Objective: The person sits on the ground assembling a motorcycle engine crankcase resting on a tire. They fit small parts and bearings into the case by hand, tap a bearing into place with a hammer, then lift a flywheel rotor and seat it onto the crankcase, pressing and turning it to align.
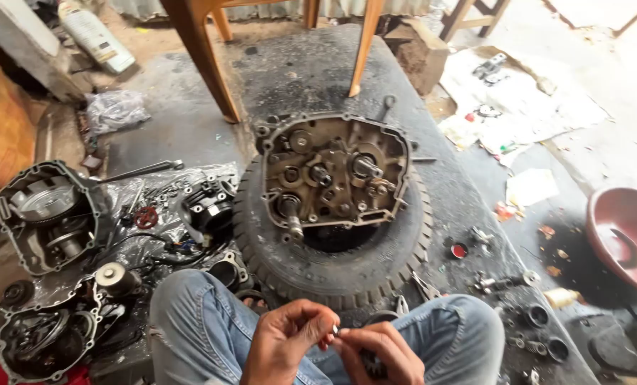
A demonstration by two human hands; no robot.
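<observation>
My left hand and my right hand meet low in the head view, between my knees in blue jeans. Together their fingertips pinch a small shiny metal part. A dark gear-like piece shows under my right palm. Ahead of my knees an open engine crankcase, with gears and shafts exposed, lies flat on a small black tyre.
Engine covers and loose parts lie on plastic sheet at left, with a black cylinder piece. Small sockets, bolts and a red cap are scattered at right. A maroon basin sits far right. Wooden chair legs stand behind the crankcase.
</observation>
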